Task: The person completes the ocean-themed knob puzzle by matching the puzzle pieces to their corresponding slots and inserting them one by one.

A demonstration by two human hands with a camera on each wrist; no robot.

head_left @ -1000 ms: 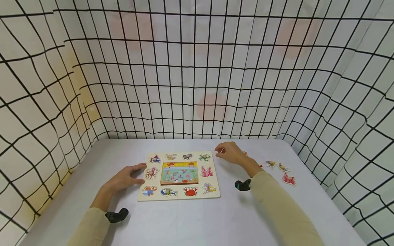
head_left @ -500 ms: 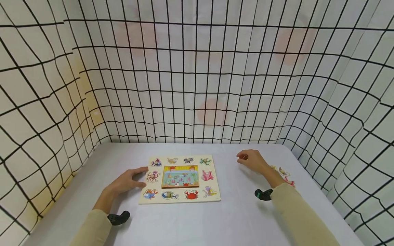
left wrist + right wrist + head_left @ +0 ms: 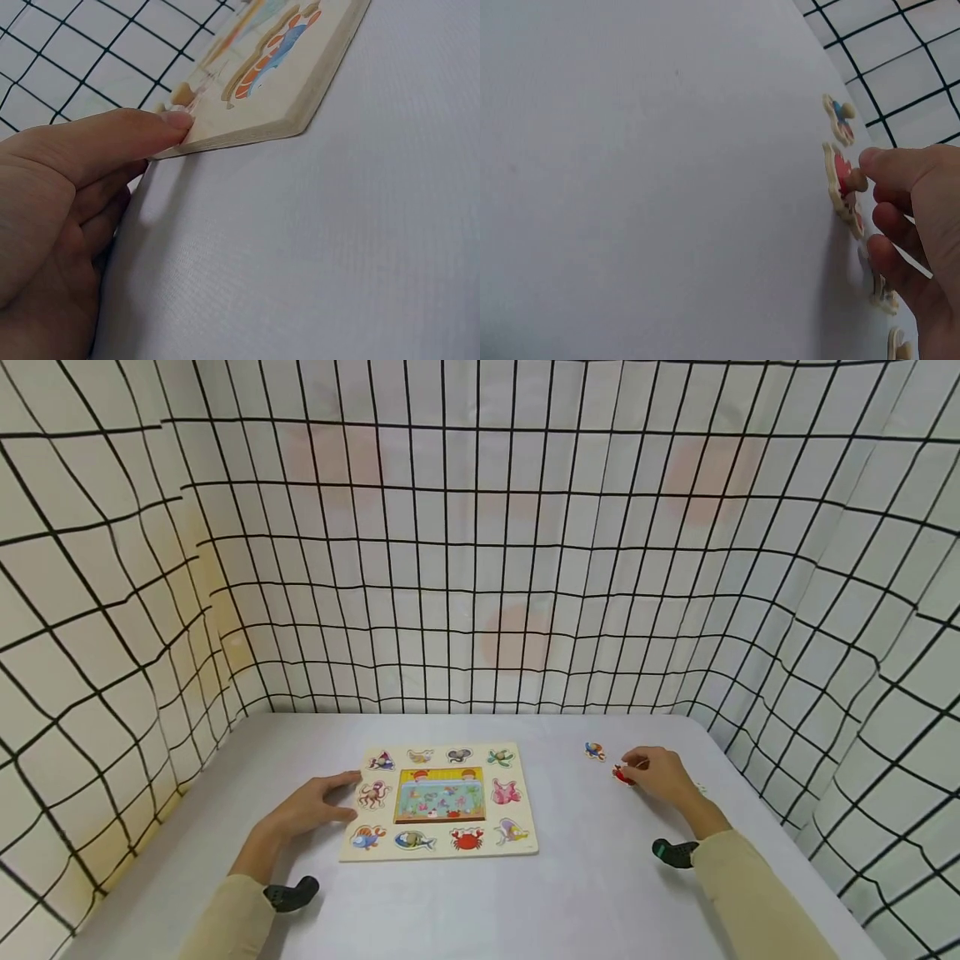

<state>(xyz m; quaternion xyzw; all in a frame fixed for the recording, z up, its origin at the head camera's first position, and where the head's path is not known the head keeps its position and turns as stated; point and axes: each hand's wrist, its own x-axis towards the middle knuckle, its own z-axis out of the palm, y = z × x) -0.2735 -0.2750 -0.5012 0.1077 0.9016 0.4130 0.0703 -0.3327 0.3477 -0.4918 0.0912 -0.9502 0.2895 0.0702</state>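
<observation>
A wooden peg puzzle board (image 3: 440,777) with sea-animal shapes round a fish-tank picture lies flat on the table. My left hand (image 3: 311,806) rests at its left edge, fingers spread. In the left wrist view, the thumb (image 3: 169,127) touches the board near a wooden knob (image 3: 181,94). My right hand (image 3: 660,774) is at a loose red crab piece (image 3: 621,774) right of the board. Its thumb and bent fingertips stand beside the crab's knob (image 3: 856,181) in the right wrist view, a gap showing between them.
A blue and orange piece (image 3: 595,751) lies just beyond the crab. More loose knobbed pieces, such as this one (image 3: 883,294), lie partly hidden by my right hand. A black grid on white walls (image 3: 480,568) encloses the table (image 3: 480,910) at the back and sides.
My right hand has moved right, away from the board, and down to the crab piece, uncovering the blue and orange piece. The left hand stays at the board's edge. The head view shifted slightly.
</observation>
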